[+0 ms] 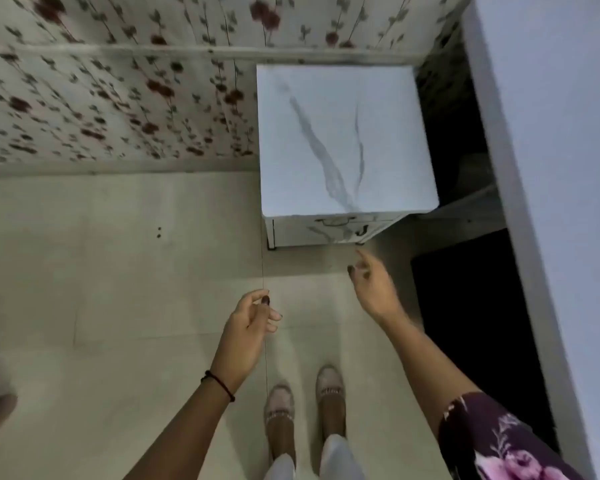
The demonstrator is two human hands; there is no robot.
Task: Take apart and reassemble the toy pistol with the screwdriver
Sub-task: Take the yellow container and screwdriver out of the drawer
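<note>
No toy pistol and no screwdriver show in the head view. I stand over a tiled floor and look down. My left hand (pixel 252 318) hangs in front of me with fingers loosely curled, thumb near the forefinger, holding nothing I can make out. My right hand (pixel 371 282) reaches forward toward the lower front corner of a white marble-patterned cabinet (pixel 343 140); its fingers are apart and hold nothing. The cabinet's top is bare.
The cabinet's drawer front (pixel 329 230) with a handle faces me. A floral-papered wall (pixel 118 98) runs behind. A white surface (pixel 551 168) rises at the right beside a dark gap (pixel 471 289). My feet (pixel 305 403) stand on the floor tiles.
</note>
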